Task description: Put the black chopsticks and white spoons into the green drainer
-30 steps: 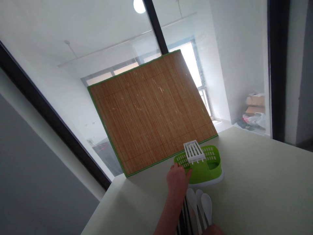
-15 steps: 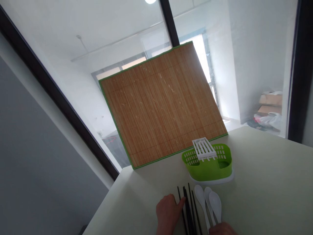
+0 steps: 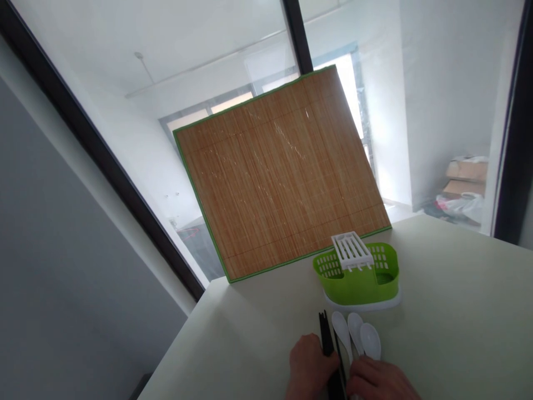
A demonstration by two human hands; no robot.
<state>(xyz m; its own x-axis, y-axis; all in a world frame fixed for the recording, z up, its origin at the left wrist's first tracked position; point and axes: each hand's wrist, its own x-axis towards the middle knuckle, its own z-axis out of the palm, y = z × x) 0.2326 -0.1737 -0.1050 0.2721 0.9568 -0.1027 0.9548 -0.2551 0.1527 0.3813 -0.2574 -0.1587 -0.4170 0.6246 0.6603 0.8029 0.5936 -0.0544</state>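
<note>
Black chopsticks point near to far on the near table, left of the white spoons, clasped by the closer left hand; how the right hand grips, I can't tell.

Chopsticks are black, soup spoons plain white. The cutlery caddy is a pretty loud lime green with a grid pattern of cutouts — its base and slotted top rack are both white. Bamboo mat is warm brown, finely streaked with thin lines, edged in green. Tabletop is a pale, slightly greenish white — window frame basically black.
</note>
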